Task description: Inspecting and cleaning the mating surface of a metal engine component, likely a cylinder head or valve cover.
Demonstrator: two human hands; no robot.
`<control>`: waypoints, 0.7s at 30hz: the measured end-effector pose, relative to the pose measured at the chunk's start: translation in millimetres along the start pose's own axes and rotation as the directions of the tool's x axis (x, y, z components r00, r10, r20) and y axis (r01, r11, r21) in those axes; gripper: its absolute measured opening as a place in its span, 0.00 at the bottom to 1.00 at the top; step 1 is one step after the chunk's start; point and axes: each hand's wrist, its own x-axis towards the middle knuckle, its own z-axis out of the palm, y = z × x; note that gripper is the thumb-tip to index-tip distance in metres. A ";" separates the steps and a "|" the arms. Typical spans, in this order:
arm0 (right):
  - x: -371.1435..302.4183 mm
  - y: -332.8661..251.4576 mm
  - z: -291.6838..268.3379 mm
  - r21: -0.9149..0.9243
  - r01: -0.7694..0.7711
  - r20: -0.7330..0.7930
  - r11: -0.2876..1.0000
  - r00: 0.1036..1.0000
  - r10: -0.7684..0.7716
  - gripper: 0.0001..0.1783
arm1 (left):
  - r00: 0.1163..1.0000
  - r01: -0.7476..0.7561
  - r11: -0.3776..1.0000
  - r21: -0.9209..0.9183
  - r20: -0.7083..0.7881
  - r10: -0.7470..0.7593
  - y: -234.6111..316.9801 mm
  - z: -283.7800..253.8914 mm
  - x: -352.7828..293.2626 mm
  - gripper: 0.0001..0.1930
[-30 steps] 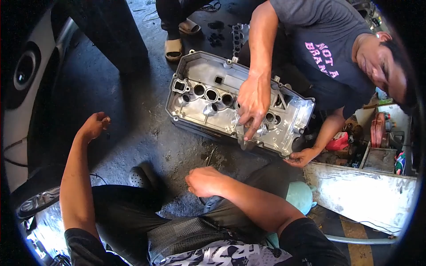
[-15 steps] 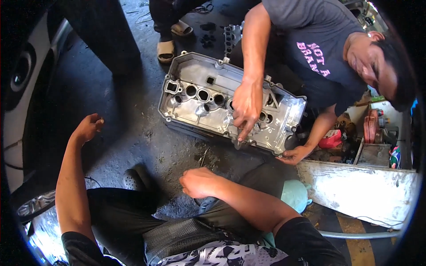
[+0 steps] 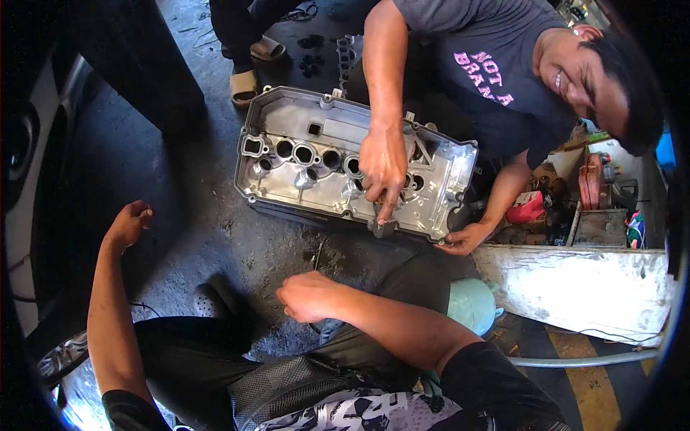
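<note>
My left hand [image 3: 129, 224] hovers over the floor at the left, its fingers curled and no object visible in them. Closed like a fist, my right hand [image 3: 309, 296] is above my knees; its palm side is hidden. Neither hand touches the silver metal engine valve cover [image 3: 352, 129] beyond them, which lies with its hollow, ported side up. A co-worker's hand [image 3: 382, 167] reaches over it, one finger at a small dark piece [image 3: 381, 229] by its near edge. The co-worker's other hand [image 3: 466, 238] grips the cover's near right corner.
An open white box [image 3: 575, 287] with bottles and tools stands at the right, beside a pale green container [image 3: 471, 305]. A grey pipe [image 3: 589, 360] runs along the floor. Another person's sandal [image 3: 244, 87] is at the back. A car [image 3: 25, 144] borders the left.
The whole view has shifted, so the valve cover and co-worker appear farther left. My hands keep nearly the same pose. The co-worker's finger stays at the cover's near edge, the dark piece now showing more.
</note>
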 end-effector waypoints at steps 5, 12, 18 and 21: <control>1.6 3.9 7.1 0.039 0.032 -0.111 0.999 0.993 -0.027 0.12 | 1.000 0.011 1.000 0.012 -0.016 -0.010 -6.1 0.8 3.6 0.16; 2.2 7.8 6.2 0.035 0.008 -0.077 0.999 0.997 -0.005 0.12 | 0.999 0.045 0.998 0.037 -0.022 -0.044 -0.1 2.8 4.9 0.16; 4.3 11.6 10.1 0.037 0.020 -0.093 0.999 0.996 -0.017 0.12 | 1.000 0.007 1.000 0.015 -0.026 -0.007 3.6 3.1 1.0 0.16; 3.8 7.6 2.7 -0.003 0.012 -0.004 1.000 1.000 -0.012 0.13 | 0.999 0.017 0.999 0.027 -0.039 -0.016 1.5 4.9 -0.1 0.16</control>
